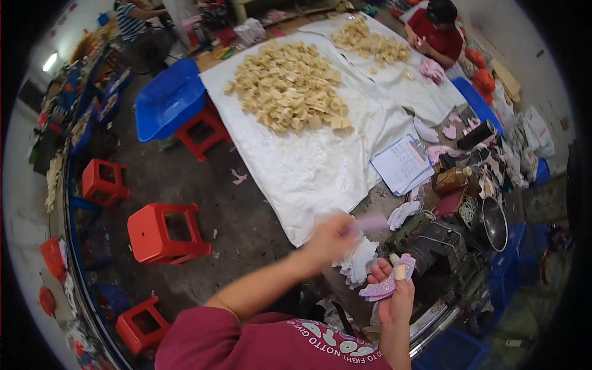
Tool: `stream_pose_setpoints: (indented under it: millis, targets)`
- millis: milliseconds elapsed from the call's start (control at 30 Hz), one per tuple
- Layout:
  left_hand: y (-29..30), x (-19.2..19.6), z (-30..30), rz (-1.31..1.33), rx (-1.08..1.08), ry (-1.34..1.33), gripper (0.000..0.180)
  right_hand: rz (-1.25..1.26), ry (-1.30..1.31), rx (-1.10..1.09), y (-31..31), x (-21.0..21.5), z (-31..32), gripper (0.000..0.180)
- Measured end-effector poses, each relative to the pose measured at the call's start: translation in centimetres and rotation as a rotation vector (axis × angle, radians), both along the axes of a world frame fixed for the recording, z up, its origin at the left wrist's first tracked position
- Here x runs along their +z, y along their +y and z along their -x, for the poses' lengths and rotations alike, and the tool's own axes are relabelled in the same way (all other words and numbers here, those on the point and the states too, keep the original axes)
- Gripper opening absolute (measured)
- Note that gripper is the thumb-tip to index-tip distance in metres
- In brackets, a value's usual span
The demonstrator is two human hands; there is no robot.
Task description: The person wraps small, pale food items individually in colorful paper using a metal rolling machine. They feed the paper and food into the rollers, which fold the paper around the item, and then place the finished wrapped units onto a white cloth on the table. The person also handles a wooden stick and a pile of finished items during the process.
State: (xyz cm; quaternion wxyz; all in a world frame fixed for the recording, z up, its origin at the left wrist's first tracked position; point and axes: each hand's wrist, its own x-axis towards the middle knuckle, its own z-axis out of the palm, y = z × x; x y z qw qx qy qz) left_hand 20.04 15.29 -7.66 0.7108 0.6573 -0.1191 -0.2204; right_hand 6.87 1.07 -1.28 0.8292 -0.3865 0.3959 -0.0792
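My left hand (333, 237), blurred by motion, is closed on a pale purple strip (372, 223) beyond the table's near corner. Lower and to the right, my right hand (396, 295) turns palm up around a small stack of curved, glittery pink-purple pieces (387, 287). Pale wraps cover its thumb tip and another fingertip. A pile of white curved pieces (359, 262) lies between and below the two hands. Right of them sits a dark green machine (431, 243), with more white curved pieces (404, 213) at its far side.
A white-sheeted table (277, 172) bears a large heap of cream blocks (287, 86). Beside it are a clipboard (404, 163), a metal bowl (494, 223) and a dark cylinder (476, 134). Red stools (161, 237) and a blue tub (169, 102) stand left. A person in red (435, 34) sits far right.
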Motion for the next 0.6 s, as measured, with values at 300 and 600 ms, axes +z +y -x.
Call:
stream_pose_setpoints:
  millis: [300, 600]
  targets:
    - [-7.1, 10.0, 17.7, -0.079, -0.150, -0.797, 0.033, 0.213, -0.420, 0.110, -4.2, 4.3, 11.9, 0.053]
    - [-8.2, 11.8, 20.9, 0.274, -0.294, -0.044, 0.017, 0.407, -0.392, 0.074, -9.9, 8.5, 18.8, 0.053]
